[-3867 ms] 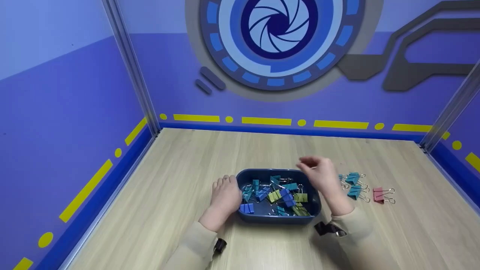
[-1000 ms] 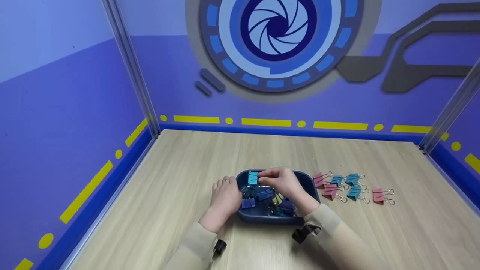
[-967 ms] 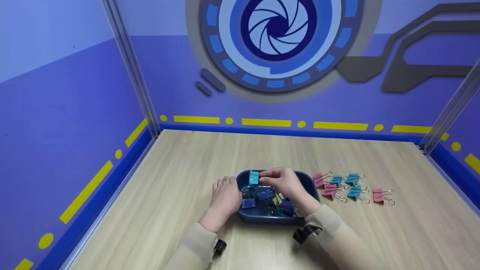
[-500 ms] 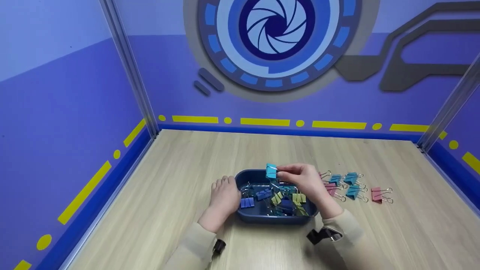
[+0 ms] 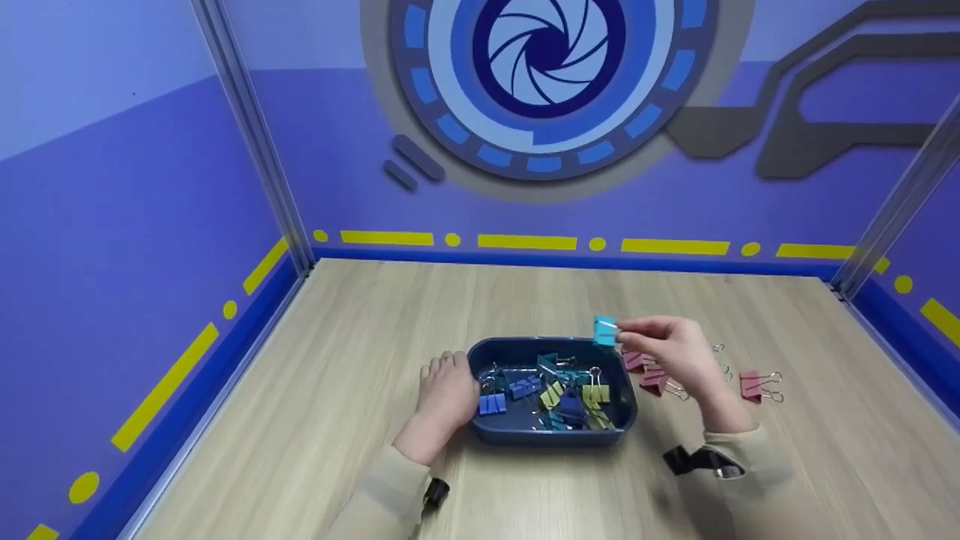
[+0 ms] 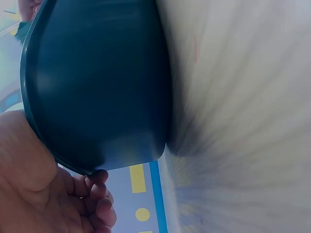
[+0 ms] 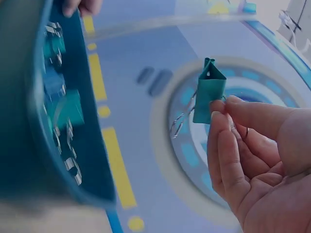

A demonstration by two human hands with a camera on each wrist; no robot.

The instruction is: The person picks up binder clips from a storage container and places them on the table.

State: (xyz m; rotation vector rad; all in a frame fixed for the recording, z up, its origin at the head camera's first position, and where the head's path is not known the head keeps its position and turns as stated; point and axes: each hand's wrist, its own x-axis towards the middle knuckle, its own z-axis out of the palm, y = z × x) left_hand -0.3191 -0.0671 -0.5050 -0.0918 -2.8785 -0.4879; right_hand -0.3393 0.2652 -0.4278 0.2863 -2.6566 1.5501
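A dark blue bin [image 5: 553,437] holding teal, blue and yellow-green binder clips stands on the table. My left hand [image 5: 448,386] rests against its left end; in the left wrist view the fingers of that hand [image 6: 63,194] curl at the rim of the bin [image 6: 102,87]. Between thumb and fingertips my right hand [image 5: 679,356] pinches a teal clip [image 5: 604,331], raised near the bin's back right corner. The right wrist view shows this teal clip [image 7: 210,94] with wire handles, held by the right hand [image 7: 257,160]. Pink clips [image 5: 654,380] lie right of the bin, partly behind the right hand.
Another pink clip [image 5: 751,385] lies farther right on the wooden table [image 5: 375,337]. Teal clips there are mostly hidden by the right hand. Blue printed walls [image 5: 330,150] with metal corner posts enclose the table at the back and sides.
My right hand has lifted the teal clip from the bin's left part and carried it rightwards to the back right corner. The left hand has stayed at the bin.
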